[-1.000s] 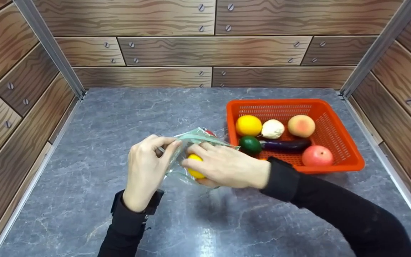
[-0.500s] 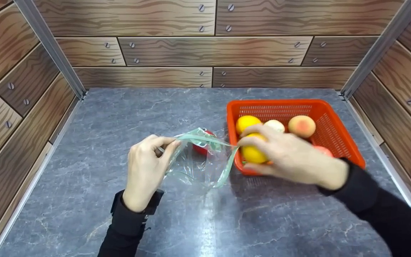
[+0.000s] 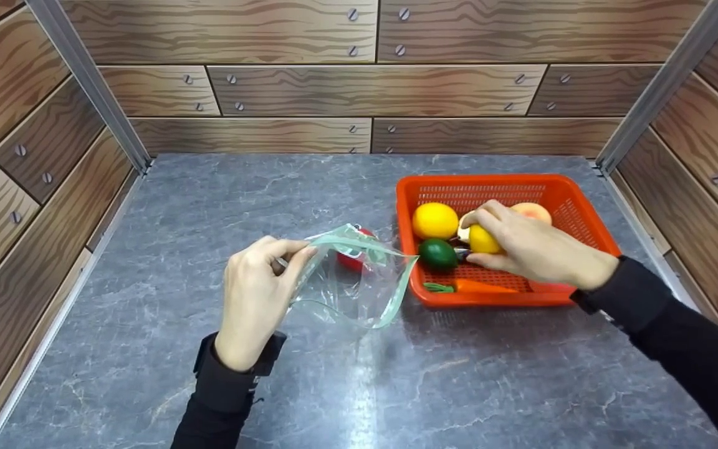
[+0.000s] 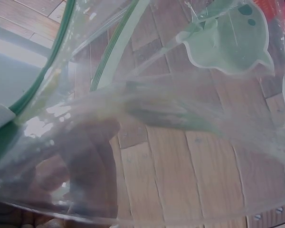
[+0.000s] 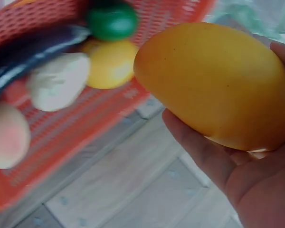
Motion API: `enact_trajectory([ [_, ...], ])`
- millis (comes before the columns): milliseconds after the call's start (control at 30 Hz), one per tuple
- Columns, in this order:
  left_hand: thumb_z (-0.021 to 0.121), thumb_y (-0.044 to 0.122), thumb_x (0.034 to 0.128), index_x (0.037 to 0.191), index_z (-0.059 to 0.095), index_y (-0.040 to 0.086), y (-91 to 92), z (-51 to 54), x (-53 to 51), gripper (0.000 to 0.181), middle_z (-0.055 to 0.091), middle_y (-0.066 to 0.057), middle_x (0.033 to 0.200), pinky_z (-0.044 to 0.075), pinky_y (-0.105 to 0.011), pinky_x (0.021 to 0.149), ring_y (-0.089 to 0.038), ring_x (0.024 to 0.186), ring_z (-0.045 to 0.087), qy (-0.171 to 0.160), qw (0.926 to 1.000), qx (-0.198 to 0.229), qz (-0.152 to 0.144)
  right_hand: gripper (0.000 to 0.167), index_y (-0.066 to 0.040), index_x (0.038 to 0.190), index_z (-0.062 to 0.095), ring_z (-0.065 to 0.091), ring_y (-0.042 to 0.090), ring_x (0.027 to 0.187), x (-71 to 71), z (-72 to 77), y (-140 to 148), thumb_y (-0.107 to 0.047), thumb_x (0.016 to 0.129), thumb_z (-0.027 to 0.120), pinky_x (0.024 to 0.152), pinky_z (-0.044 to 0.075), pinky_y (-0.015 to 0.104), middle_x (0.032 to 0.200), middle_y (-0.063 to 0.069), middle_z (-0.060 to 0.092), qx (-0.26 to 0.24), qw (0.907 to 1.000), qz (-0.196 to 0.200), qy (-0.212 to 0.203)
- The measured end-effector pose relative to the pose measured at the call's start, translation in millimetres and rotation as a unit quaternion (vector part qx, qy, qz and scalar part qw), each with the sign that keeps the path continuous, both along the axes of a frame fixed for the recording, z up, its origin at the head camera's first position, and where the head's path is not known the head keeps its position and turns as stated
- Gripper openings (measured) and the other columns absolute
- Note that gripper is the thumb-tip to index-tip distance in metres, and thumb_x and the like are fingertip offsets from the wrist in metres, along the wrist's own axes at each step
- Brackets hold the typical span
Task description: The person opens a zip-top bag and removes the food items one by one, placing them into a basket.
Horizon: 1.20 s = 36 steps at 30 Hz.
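My left hand (image 3: 259,293) pinches the edge of a clear zip bag (image 3: 340,296) with green trim, its mouth spread above the table. A red rounded thing (image 3: 349,259) shows through the bag's far side; its kind is unclear. In the left wrist view, the bag's film (image 4: 171,104) and green cat-like print (image 4: 228,42) fill much of the frame. Over the orange-red basket (image 3: 496,300), my right hand (image 3: 533,246) grips a smooth yellow mango (image 3: 482,240). The right wrist view shows the mango (image 5: 213,85) between thumb and fingers, partly covered by them.
The basket holds a yellow round fruit (image 3: 435,221), a green avocado-like fruit (image 3: 438,254), a carrot (image 3: 487,286), a whitish bulb (image 5: 59,83), an eggplant (image 5: 33,57) and a peach (image 3: 533,212). Wood-patterned walls (image 3: 371,90) enclose the back and sides.
My right hand has carried the mango from the bag's mouth rightward to above the basket. The left hand stays in place, still holding the bag's edge.
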<state>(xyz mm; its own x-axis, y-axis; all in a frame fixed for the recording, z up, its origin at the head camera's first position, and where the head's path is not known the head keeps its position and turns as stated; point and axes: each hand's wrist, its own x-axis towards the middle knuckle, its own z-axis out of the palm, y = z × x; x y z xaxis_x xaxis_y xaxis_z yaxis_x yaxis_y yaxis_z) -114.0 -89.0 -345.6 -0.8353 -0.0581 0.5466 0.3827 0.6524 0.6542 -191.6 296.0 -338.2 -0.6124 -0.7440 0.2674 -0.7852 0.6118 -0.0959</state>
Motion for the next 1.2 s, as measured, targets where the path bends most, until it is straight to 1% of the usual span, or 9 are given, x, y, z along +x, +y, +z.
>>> enact_trajectory([
  [167,0.084,0.021,0.0912,0.092,0.086,0.011,-0.8,-0.1,0.0,0.010,0.073,-0.001,0.074,0.045,-0.018,0.056,-0.006,0.057,0.056,0.002,1.0000,-0.001,0.001,0.041,-0.005,0.124,0.059,0.058,0.021,0.086,-23.4,-23.1,7,-0.024,0.095,0.081,0.074,0.054,0.034,0.105,0.011,0.059,0.044,0.9957,-0.041,-0.070],
  [367,0.084,0.021,0.0912,0.093,0.086,0.011,-0.6,0.1,0.8,0.010,0.074,0.000,0.075,0.045,-0.018,0.057,-0.007,0.058,0.056,0.000,1.0000,-0.003,-0.001,0.049,-0.001,0.129,0.060,0.060,0.022,0.082,-39.4,-41.1,12,-0.026,0.094,0.082,0.073,0.056,0.036,0.112,0.017,0.059,0.103,0.9790,-0.084,-0.154],
  [500,0.084,0.021,0.0915,0.093,0.086,0.011,-1.1,0.9,1.3,0.010,0.073,0.000,0.075,0.045,-0.019,0.058,-0.007,0.058,0.057,-0.002,1.0000,-0.006,-0.001,0.054,0.001,0.130,0.062,0.062,0.020,0.081,-43.3,-45.6,13,-0.027,0.091,0.085,0.076,0.058,0.038,0.114,0.017,0.061,0.129,0.9713,-0.084,-0.181],
  [700,0.084,0.019,0.0915,0.092,0.086,0.011,-2.3,1.5,1.7,0.008,0.073,-0.001,0.075,0.044,-0.019,0.058,-0.008,0.058,0.056,-0.002,1.0000,-0.008,0.001,0.047,0.001,0.124,0.066,0.061,0.022,0.084,-48.1,-47.4,13,-0.024,0.089,0.086,0.078,0.057,0.040,0.107,0.014,0.064,0.154,0.9635,-0.090,-0.200],
  [833,0.083,0.019,0.0918,0.093,0.086,0.011,-2.3,1.7,1.9,0.008,0.072,0.000,0.075,0.044,-0.019,0.058,-0.008,0.058,0.056,-0.003,1.0000,-0.009,0.000,0.050,0.002,0.125,0.067,0.064,0.027,0.092,-49.6,-47.5,13,-0.023,0.087,0.088,0.086,0.058,0.045,0.110,0.016,0.068,0.157,0.9637,-0.091,-0.196],
  [967,0.083,0.020,0.0923,0.093,0.086,0.012,-2.1,1.6,2.0,0.009,0.071,0.000,0.074,0.043,-0.019,0.058,-0.008,0.058,0.056,-0.006,0.9999,-0.010,0.000,0.045,0.001,0.125,0.070,0.069,0.033,0.101,-48.3,-44.7,14,-0.020,0.088,0.086,0.089,0.060,0.047,0.117,0.018,0.073,0.142,0.9666,-0.088,-0.195],
  [1033,0.083,0.021,0.0925,0.093,0.086,0.013,-2.1,1.5,2.0,0.009,0.071,0.000,0.073,0.043,-0.019,0.059,-0.008,0.058,0.056,-0.006,0.9999,-0.010,0.000,0.039,0.000,0.122,0.071,0.071,0.034,0.104,-46.0,-40.6,13,-0.018,0.090,0.085,0.090,0.061,0.047,0.117,0.018,0.075,0.126,0.9707,-0.082,-0.188],
  [1100,0.083,0.021,0.0926,0.094,0.086,0.013,-2.0,1.4,2.0,0.008,0.071,0.000,0.074,0.044,-0.019,0.059,-0.008,0.059,0.056,-0.006,0.9999,-0.010,0.000,0.033,0.000,0.119,0.073,0.071,0.032,0.101,-42.1,-33.9,11,-0.015,0.091,0.083,0.087,0.061,0.046,0.114,0.016,0.076,0.102,0.9756,-0.073,-0.180],
  [1200,0.083,0.021,0.0926,0.094,0.086,0.013,-1.8,1.2,2.1,0.009,0.072,0.000,0.074,0.045,-0.019,0.060,-0.009,0.059,0.058,-0.006,0.9999,-0.009,0.000,0.026,-0.004,0.116,0.073,0.071,0.026,0.096,-33.5,-19.4,3,-0.012,0.093,0.081,0.085,0.062,0.043,0.109,0.010,0.075,0.056,0.9834,-0.057,-0.163],
])
